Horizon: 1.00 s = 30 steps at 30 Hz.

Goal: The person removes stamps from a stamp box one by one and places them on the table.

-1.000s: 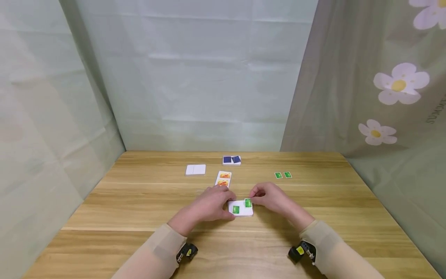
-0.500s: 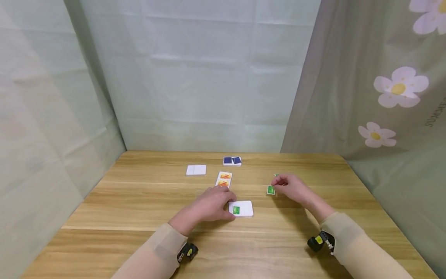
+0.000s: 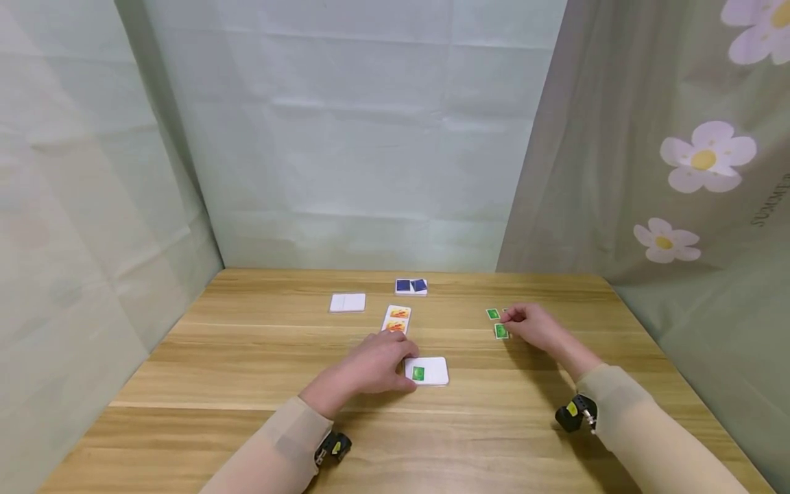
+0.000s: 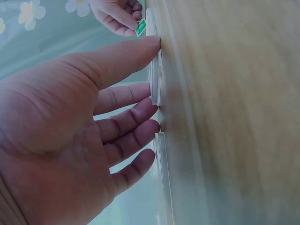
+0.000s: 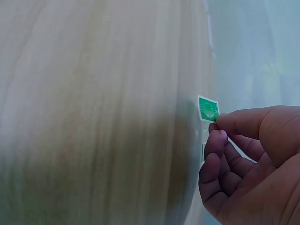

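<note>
My left hand (image 3: 378, 363) spans the left end of a white card (image 3: 435, 371) on the table, thumb at its near edge and fingers at its far edge. One green stamp (image 3: 418, 373) lies on this card's left half. In the right wrist view, my right hand (image 5: 248, 154) pinches another green stamp (image 5: 208, 108) between thumb and forefinger by one corner. From the head view, that stamp is close over the table at the right. Just behind it lies a third green stamp (image 3: 492, 313), and the fingers mostly cover one more beside that.
An upright-turned card with two orange pictures (image 3: 398, 314) lies just beyond my left hand. Farther back are a blank white card (image 3: 348, 302) and a card bearing two dark blue squares (image 3: 411, 286). Curtains (image 3: 370, 137) hang behind the wooden table (image 3: 247, 384).
My right hand has lifted the green stamp off the white card's right half and carried it right and back, towards the other stamps. The left hand has stayed at the card.
</note>
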Tool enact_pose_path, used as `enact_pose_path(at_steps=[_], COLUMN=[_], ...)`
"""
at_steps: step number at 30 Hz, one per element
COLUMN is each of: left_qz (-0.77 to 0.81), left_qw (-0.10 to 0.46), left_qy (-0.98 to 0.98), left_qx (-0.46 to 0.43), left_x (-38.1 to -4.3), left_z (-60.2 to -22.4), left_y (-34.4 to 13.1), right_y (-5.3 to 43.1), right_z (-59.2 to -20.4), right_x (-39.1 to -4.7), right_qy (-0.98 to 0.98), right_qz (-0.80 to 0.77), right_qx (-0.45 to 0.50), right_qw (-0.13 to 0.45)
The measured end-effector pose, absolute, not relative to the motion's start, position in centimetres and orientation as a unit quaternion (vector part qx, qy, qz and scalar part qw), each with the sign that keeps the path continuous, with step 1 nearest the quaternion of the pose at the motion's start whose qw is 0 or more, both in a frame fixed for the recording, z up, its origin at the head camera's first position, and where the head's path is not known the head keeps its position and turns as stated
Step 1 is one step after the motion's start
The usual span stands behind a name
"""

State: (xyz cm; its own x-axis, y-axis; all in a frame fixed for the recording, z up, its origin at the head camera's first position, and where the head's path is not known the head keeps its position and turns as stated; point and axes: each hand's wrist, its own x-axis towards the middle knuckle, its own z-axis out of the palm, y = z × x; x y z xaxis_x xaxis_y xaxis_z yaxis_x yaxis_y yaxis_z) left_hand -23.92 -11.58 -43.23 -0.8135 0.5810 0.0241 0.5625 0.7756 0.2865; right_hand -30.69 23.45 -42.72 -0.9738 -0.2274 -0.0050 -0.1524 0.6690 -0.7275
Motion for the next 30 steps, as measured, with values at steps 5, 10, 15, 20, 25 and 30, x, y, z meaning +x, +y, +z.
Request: enact_pose_path(at_steps=[5, 10, 15, 20, 25, 30], left_qz=[0.143, 0.144, 0.144, 0.143, 0.142, 0.144], left_qw=[0.037, 0.04, 0.039, 0.036, 0.035, 0.038], left_qy=[0.942, 0.943, 0.943, 0.942, 0.943, 0.942], left_qx=[0.302, 0.299, 0.299, 0.3, 0.3, 0.299], left_x=[-24.0, -24.0, -24.2, -24.3, -24.2, -24.2], left_z=[-43.2, -43.3, -43.5, -43.7, -43.6, -43.7], left_y=[-11.6, -11.6, -11.7, -11.7, -11.7, -11.8], right_y=[23.5, 23.2, 23.0, 22.9, 22.9, 22.7], right_z=[-43.1, -43.3, -43.6, -43.7, -44.0, -43.9], right_x=[-31.0, -31.2, -31.3, -31.4, -31.6, -31.5], right_qy=[0.922, 0.934, 0.943, 0.946, 0.95, 0.951], right_qz=[-0.366, -0.336, -0.316, -0.304, -0.292, -0.29], right_qx=[-0.121, -0.116, -0.101, -0.108, -0.107, -0.102], right_qw=[0.035, 0.025, 0.018, 0.01, 0.016, 0.016])
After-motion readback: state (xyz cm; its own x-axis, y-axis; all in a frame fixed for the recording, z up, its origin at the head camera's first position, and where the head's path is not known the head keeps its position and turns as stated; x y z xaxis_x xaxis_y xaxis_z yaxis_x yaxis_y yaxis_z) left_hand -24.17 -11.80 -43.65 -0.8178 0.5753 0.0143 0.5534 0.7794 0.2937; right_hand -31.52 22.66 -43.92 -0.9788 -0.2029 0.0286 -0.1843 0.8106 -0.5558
